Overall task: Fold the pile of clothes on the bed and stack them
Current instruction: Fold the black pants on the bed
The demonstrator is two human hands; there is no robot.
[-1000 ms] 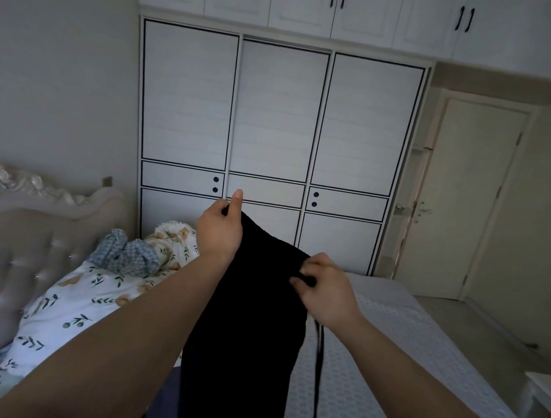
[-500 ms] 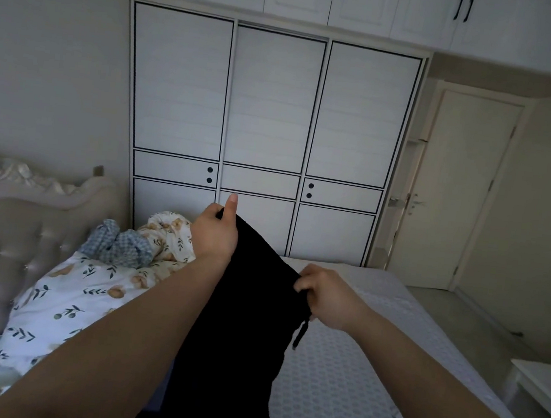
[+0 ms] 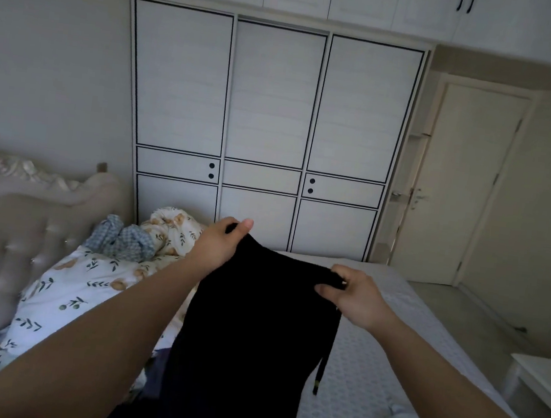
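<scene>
Above the bed (image 3: pixel 369 367), head view: both hands hold a black garment (image 3: pixel 254 326) up by its top edge.

The left hand (image 3: pixel 218 247) pinches one corner of that edge between thumb and curled fingers, and the right hand (image 3: pixel 353 296) grips the other corner, fingers clenched over the cloth. Half a second ago the hands were closer together and the edge sloped steeply; now they are farther apart, the edge is pulled out wider and flatter, and both hands sit lower against the wardrobe (image 3: pixel 269 129) behind the bed. The garment is plain black, without visible folds, and hangs from the hands down toward the bed's near end. A drawstring (image 3: pixel 325 359) with a pale tip dangles below the right hand. On the bed's headboard side lie a floral quilt (image 3: pixel 62 291) and a crumpled blue checked cloth (image 3: pixel 123 239).
</scene>
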